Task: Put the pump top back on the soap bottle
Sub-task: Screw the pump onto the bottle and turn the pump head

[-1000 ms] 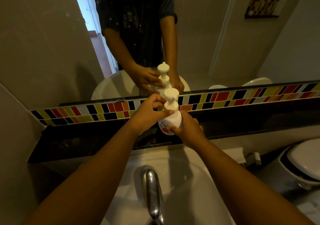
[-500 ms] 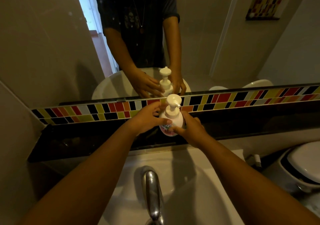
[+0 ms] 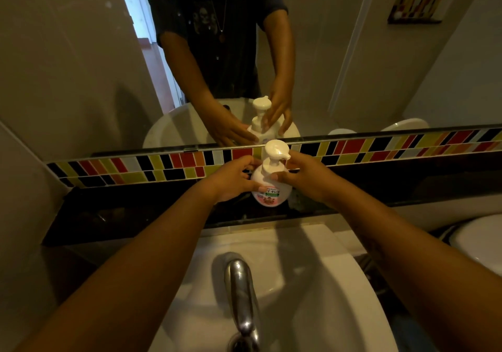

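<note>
The white soap bottle (image 3: 271,191), round with a pink and green label, stands upright on the dark ledge (image 3: 141,213) under the mirror. Its cream pump top (image 3: 275,153) sits on the neck, nozzle pointing right. My left hand (image 3: 233,180) wraps the bottle's left side, thumb on the front by the label. My right hand (image 3: 307,180) is against the right side, thumb on the bottle's shoulder and fingers behind it. In the mirror those fingers look loosely spread around the collar.
A white basin (image 3: 320,278) with a chrome tap (image 3: 241,294) lies just below the ledge. A band of coloured tiles (image 3: 380,145) runs behind the bottle, with the mirror above it. A white toilet (image 3: 480,240) is at the right edge.
The bottle has come down from mid-air onto the ledge. My left hand slid from the pump collar to the bottle's body. My right hand moved from under the base up to its shoulder.
</note>
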